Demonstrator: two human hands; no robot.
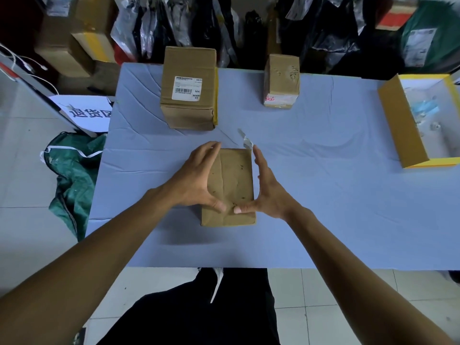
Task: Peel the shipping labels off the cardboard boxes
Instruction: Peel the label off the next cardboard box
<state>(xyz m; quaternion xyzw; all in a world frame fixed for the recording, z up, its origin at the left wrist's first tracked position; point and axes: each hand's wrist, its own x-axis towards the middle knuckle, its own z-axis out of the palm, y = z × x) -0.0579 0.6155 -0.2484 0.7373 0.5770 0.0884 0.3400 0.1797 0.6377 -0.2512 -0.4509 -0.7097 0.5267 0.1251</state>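
Observation:
A small brown cardboard box (231, 180) lies in the middle of the blue-covered table (323, 195); its upper face shows no label. My left hand (196, 180) grips its left side and my right hand (267, 192) its right side, thumbs meeting on top near the front edge. A curled scrap of label or tape (246, 140) sticks up at the box's far right corner. A taller box (189, 88) with a white barcode label (185, 88) stands behind at the left. Another small box (282, 80) with torn patches stands at the back right.
An open yellow-edged box (403, 125) holding scraps sits at the table's right end. A green sack (72, 170) lies on the tiled floor to the left, beside a white sign (87, 110). Parcels and dark bags are piled behind the table.

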